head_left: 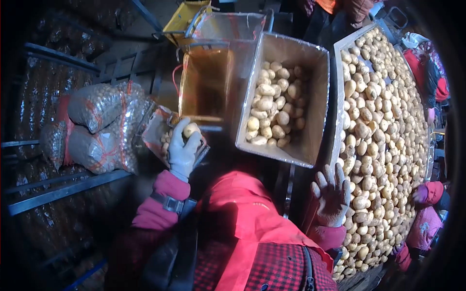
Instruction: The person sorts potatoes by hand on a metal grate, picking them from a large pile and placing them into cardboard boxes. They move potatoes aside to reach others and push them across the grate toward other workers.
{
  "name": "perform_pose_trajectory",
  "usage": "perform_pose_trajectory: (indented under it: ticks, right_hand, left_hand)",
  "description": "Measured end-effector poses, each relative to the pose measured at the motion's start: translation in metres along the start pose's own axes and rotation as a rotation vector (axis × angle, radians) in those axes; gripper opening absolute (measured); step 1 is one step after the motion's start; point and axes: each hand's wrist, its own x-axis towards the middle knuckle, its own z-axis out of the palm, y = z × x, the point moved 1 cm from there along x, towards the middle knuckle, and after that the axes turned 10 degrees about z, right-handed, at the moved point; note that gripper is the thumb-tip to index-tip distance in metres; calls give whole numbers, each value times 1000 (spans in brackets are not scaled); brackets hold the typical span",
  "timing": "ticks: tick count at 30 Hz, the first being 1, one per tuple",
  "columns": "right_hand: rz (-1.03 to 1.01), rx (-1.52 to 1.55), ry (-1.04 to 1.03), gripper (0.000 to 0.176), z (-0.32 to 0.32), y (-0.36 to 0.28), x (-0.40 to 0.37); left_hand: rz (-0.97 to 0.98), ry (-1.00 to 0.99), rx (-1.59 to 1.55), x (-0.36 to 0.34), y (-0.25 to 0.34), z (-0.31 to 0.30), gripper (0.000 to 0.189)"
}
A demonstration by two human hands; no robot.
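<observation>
My left hand [182,150], in a pale work glove, is closed round a potato [191,129]. It is over a small box [156,132] on the left, where more potatoes lie partly hidden by the hand. My right hand [332,195], in a dirty glove, is open with its fingers spread and holds nothing visible. It is beside the near left edge of a wide sorting table [337,104], which is covered with potatoes [371,145]. Between my hands and further off stands a large box [318,121] with a heap of potatoes [274,104] inside.
Filled mesh sacks [99,126] lie at the left beside a metal rail [68,191]. An amber-lined container [206,82] and a grey bin [228,26] stand ahead, near a yellow crate [187,19]. Other people's sleeves [424,225] show along the table's far right side.
</observation>
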Motion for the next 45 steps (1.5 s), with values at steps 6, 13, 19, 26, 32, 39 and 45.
perform_pose_trajectory:
  ticks: [6, 13, 19, 26, 32, 39, 45]
  right_hand:
    - [-17, 118, 61, 63, 20, -3, -5]
    - [33, 218, 83, 46, 38, -12, -7]
    - [40, 369, -52, 42, 20, -10, -16]
    - [-194, 365, 69, 60, -7, -10, -58]
    - [-486, 393, 245, 61, -51, 27, -108]
    - [-633, 503, 365, 58, -73, 48, -148]
    - [-626, 491, 326, 60, -88, 27, -148]
  left_hand:
    - [-324, -12, -323, 37, 34, 45, 47]
    - [224, -137, -307, 248, 70, 60, 9]
    - [356, -247, -385, 322, 76, 127, 71]
    - [747, -912, -76, 96, 124, 346, 47]
    - [1632, -1470, -37, -70, 184, 443, 64]
    - [1802, -1695, 180, -106, 161, 514, 72]
    - [1715, -1462, 342, -40, 163, 546, 66]
